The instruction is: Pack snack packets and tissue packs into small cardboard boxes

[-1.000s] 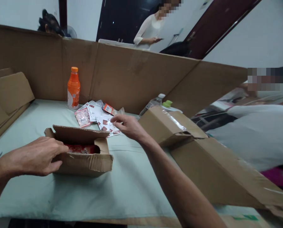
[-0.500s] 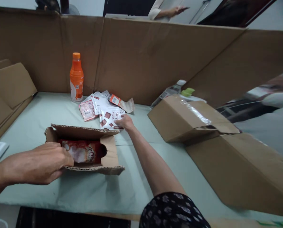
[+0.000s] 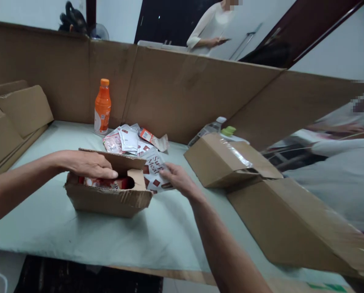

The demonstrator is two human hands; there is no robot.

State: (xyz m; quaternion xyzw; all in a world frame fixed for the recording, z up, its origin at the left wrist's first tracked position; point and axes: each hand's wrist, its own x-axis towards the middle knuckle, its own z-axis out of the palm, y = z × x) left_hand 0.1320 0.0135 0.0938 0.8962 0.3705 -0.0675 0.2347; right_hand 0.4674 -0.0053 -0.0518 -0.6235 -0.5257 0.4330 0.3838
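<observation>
Pinching a white packet (image 3: 153, 175) between thumb and fingers, the right hand (image 3: 178, 178) holds it just beside the right end of an open box (image 3: 105, 203). The left hand (image 3: 88, 166) lies across the box's opening, its fingers close together; whether they grip anything cannot be told. Inside the box lies a red packet (image 3: 104, 184), partly hidden by the near wall. Behind the box, a pile of packets (image 3: 128, 140) rests on a pale cloth (image 3: 41, 228), near an upright orange bottle (image 3: 102, 108). A taped carton (image 3: 224, 158) lies to the right.
</observation>
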